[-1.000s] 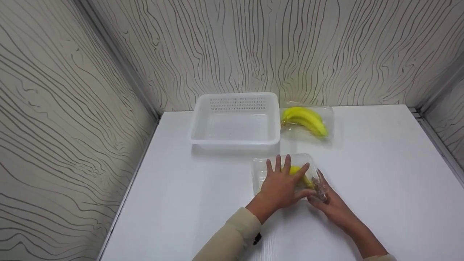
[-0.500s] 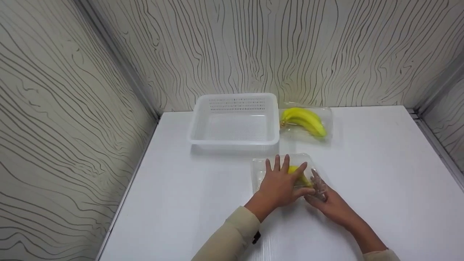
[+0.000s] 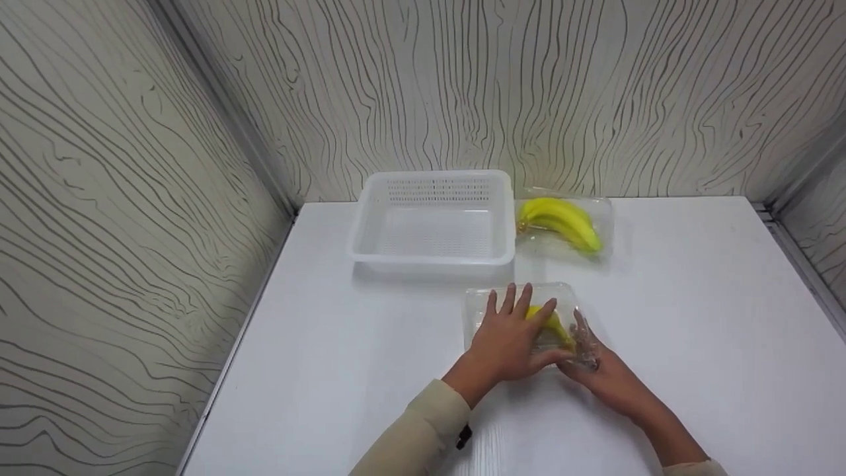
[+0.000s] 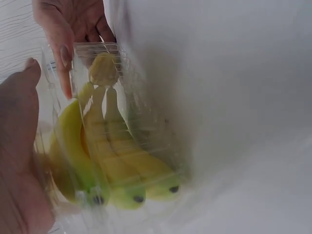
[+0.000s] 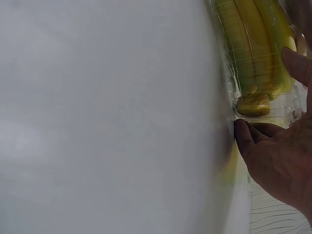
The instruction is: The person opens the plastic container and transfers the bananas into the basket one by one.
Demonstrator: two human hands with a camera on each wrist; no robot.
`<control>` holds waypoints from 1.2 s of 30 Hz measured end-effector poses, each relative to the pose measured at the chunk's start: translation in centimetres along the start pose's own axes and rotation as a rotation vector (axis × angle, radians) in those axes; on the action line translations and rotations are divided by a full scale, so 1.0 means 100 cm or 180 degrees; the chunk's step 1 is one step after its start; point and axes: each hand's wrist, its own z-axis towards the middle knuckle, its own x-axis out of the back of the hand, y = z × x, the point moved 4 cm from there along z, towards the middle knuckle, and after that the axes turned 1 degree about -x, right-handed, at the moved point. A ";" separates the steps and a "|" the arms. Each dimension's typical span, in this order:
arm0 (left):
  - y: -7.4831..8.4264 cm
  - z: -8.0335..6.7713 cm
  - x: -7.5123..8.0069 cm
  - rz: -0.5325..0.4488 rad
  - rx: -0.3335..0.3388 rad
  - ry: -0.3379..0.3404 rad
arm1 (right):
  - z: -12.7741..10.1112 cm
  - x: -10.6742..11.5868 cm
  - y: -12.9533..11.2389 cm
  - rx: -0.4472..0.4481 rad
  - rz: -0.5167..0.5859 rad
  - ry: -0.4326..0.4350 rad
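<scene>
White perforated basket point(image 3: 433, 225) is seen on the white counter point(image 3: 330, 370), well beyond the fingers and to their left, against the back wall. Left hand point(image 3: 505, 340) is laid flat on top of a clear plastic clamshell box point(image 3: 479, 305), fingers point(image 3: 509, 301) straight and spread, pressing down on the lid; nothing is curled round. A bunch of yellow bananas point(image 4: 114, 156) is enclosed in that box, directly under the left palm; the cut stem end point(image 4: 102, 68) is pointed toward the right hand, the dark tips away from it. Right hand point(image 3: 605, 373) is placed at the near right corner of the box, just beside the left thumb; its fingers point(image 5: 243, 139) are curled against the box edge and the corner is pinched, as shown in the right wrist view. The box is rested on the counter, in contact with both hands. A second clear box with bananas point(image 3: 562, 221) is seen beyond the right fingertips, well apart from them, just beside the basket's right wall.
</scene>
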 end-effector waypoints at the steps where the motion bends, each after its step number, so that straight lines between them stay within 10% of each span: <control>1: -0.002 -0.001 0.001 0.0015 -0.0035 0.0019 | 0.000 0.000 0.000 -0.0019 0.0007 0.0002; 12: -0.027 -0.009 -0.002 -0.0042 -0.0250 0.0112 | 0.002 -0.001 0.004 -0.0150 0.0084 -0.0018; 36: -0.047 -0.015 -0.006 -0.0484 0.0177 -0.0084 | 0.004 -0.002 0.003 -0.0082 0.0051 0.0008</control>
